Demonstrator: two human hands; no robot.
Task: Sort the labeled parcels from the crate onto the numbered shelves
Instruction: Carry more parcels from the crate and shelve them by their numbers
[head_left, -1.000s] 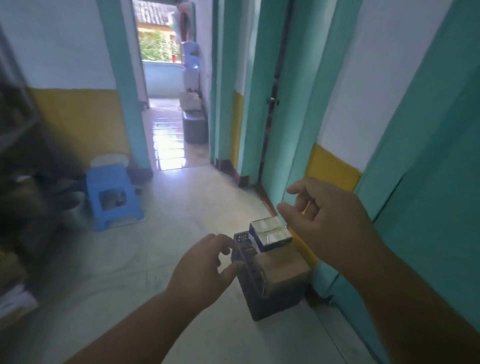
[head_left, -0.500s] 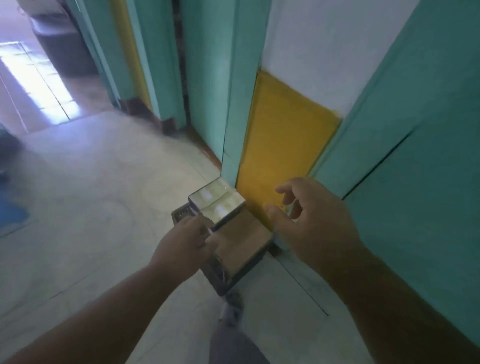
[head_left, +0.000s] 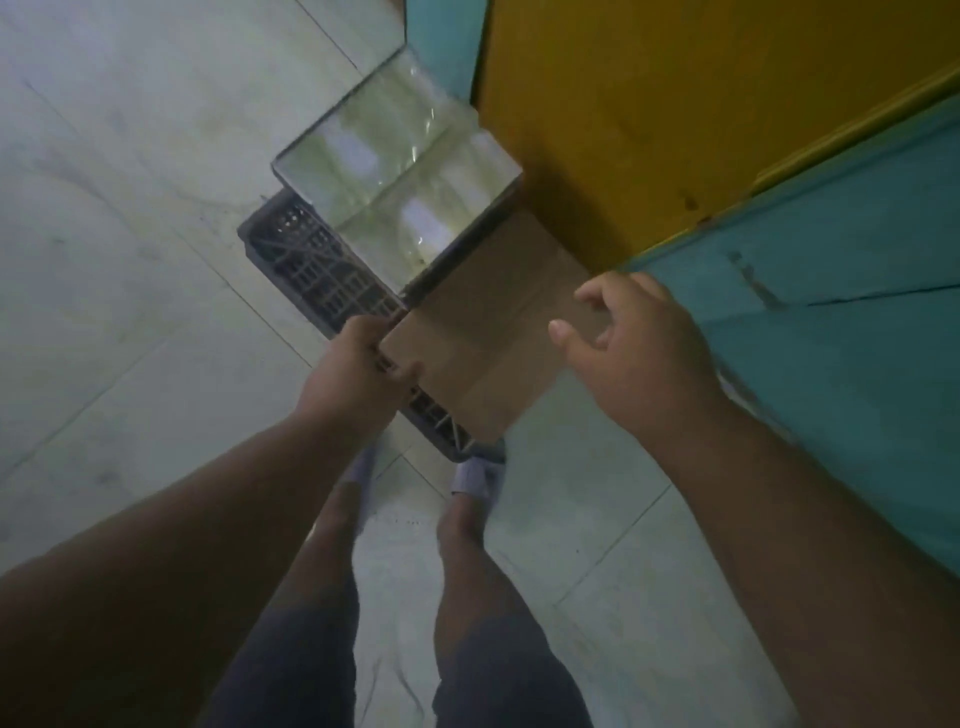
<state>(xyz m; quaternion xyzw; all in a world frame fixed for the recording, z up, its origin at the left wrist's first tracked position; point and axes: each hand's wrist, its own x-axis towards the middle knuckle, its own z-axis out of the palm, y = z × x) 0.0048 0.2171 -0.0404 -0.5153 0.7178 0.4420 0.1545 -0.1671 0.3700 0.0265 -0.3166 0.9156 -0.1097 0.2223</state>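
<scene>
Two hands over one dark slatted crate (head_left: 317, 270) on the pale tiled floor (head_left: 130, 260), person standing right above it, feet in sandals (head_left: 475, 478) just short of its near corner. Left to right: the crate's open lattice side shows at left; behind it sits a shiny plastic-wrapped parcel (head_left: 400, 176), glare across the top, no label readable. Nearer and to the right lies the brown cardboard parcel (head_left: 483, 332), flat top up, long axis running diagonally from near-left toward the far-right wall. The left hand (head_left: 363, 364) is curled at the cardboard parcel's near-left corner, fingers folded around that edge where it meets the crate rim; whether it grips box, rim or both cannot be told. The right hand (head_left: 634, 343) hangs spread and empty over the parcel's right side, thumb and fingers apart, not clearly touching cardboard. Further right, the yellow wall panel (head_left: 649, 104) and the teal door (head_left: 831, 312) stand close against the crate.

Key relation, as a judgement: the parcel lies between the hands, left one already at it, right one nearer the wall edge and likely needing to drop onto the far-right side for a two-handed lift. Tight wall clearance there could cramp the knuckles. No numbered shelves in view.
</scene>
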